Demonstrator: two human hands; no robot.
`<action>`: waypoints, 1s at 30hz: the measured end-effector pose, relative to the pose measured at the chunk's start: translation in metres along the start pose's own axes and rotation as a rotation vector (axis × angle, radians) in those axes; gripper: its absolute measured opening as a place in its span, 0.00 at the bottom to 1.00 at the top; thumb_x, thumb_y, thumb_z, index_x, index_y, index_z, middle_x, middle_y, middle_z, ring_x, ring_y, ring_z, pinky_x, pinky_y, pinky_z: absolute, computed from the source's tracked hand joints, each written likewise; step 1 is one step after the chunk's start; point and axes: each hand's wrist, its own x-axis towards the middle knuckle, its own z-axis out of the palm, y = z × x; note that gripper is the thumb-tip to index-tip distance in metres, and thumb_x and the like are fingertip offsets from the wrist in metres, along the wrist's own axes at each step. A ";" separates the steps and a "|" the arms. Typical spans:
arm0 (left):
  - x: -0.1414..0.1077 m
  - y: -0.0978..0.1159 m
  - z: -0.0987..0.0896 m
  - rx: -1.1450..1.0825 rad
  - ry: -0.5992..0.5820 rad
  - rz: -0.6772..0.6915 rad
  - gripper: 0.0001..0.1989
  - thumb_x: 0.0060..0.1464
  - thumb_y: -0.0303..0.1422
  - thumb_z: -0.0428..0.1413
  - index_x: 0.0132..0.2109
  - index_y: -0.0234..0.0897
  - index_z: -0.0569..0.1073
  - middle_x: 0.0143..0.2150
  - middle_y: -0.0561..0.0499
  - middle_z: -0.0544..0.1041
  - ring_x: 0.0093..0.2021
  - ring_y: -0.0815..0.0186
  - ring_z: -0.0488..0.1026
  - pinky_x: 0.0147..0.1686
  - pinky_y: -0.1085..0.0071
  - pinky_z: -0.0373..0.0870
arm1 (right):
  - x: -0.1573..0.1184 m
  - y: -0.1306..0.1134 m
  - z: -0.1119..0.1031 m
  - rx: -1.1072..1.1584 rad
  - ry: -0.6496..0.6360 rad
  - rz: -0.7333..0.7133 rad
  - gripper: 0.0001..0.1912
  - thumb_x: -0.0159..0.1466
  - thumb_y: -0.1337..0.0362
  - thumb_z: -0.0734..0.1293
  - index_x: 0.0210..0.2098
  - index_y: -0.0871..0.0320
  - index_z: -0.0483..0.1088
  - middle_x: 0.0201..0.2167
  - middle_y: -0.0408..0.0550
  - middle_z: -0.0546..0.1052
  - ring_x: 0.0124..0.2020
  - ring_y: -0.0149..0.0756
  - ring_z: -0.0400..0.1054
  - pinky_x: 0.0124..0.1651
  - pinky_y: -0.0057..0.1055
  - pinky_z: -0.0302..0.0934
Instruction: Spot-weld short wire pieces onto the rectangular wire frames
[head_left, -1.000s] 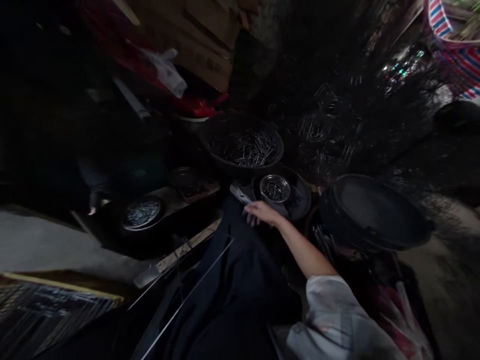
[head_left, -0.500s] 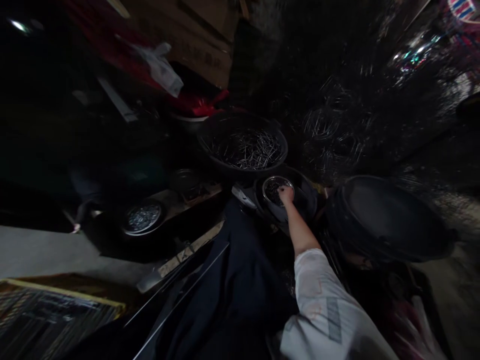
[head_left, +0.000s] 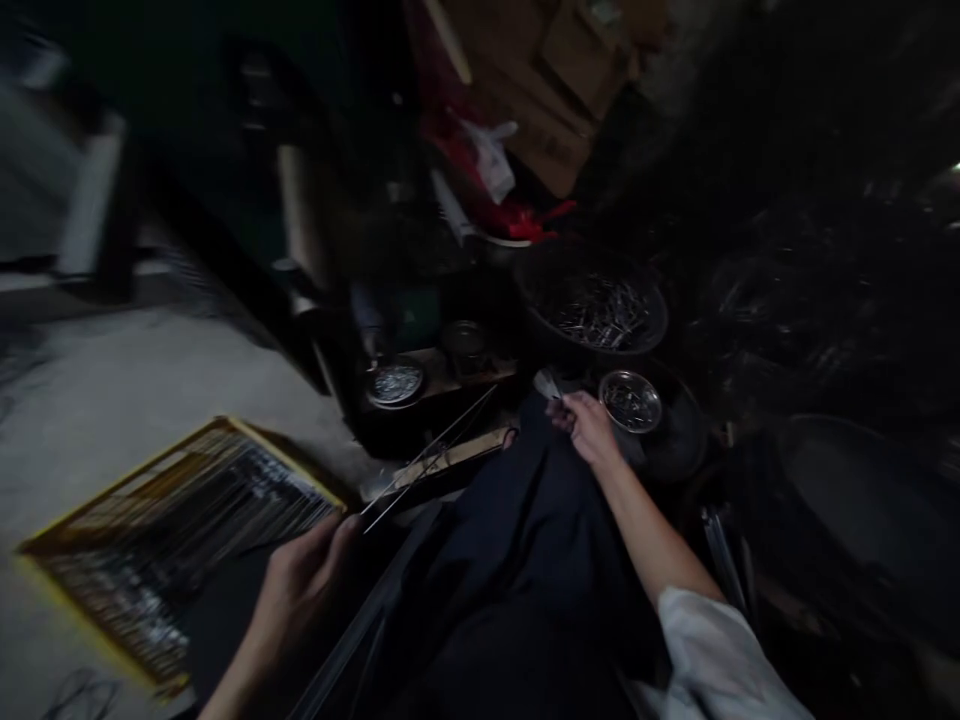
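Drawn out of the small round bowl [head_left: 628,374] since half a second ago, the right hand [head_left: 583,420] is now held just to its left, while the left hand [head_left: 309,572] has been brought into view. Well left of the bowl, long metal pieces [head_left: 247,495] are gathered in a yellow crate [head_left: 120,483], laid mostly lengthwise, perhaps so that tangling is avoided. Between crate and bowl, the left hand is curled, and thin rods [head_left: 431,453] appear to be pinched at their near ends by its fingers, probably so that their far ends are left free. Beyond it, left of the bowl, a dish [head_left: 397,404] of shiny bits is seen. Close to the bowl's left side, the right hand's fingers are bent and close together beside a pale flat piece [head_left: 547,383]; whether anything is pinched cannot be told. Just behind the bowl, wire pieces [head_left: 607,312] are loosely heaped in a black tub [head_left: 544,275]. Small metal pieces [head_left: 631,402] are contained in the bowl itself, likely placed there for a short reach.
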 end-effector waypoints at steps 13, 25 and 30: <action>-0.010 -0.021 -0.014 0.062 0.332 0.099 0.18 0.62 0.38 0.48 0.24 0.39 0.62 0.19 0.58 0.58 0.20 0.70 0.55 0.23 0.73 0.54 | -0.045 0.029 0.226 0.336 -0.151 0.142 0.12 0.57 0.64 0.71 0.31 0.58 0.63 0.27 0.45 0.80 0.29 0.34 0.78 0.29 0.23 0.71; -0.021 -0.034 -0.035 0.029 0.482 0.152 0.18 0.62 0.36 0.51 0.23 0.38 0.63 0.19 0.59 0.57 0.19 0.73 0.55 0.21 0.77 0.55 | -0.058 0.023 0.270 0.280 -0.209 0.088 0.12 0.56 0.64 0.72 0.32 0.58 0.64 0.27 0.45 0.80 0.29 0.35 0.78 0.27 0.22 0.70; -0.020 -0.039 -0.038 0.030 0.492 0.178 0.17 0.63 0.36 0.51 0.25 0.37 0.66 0.19 0.59 0.61 0.19 0.73 0.58 0.22 0.78 0.57 | -0.056 0.022 0.278 0.296 -0.222 0.061 0.12 0.55 0.64 0.72 0.32 0.58 0.64 0.27 0.46 0.80 0.28 0.34 0.78 0.27 0.22 0.70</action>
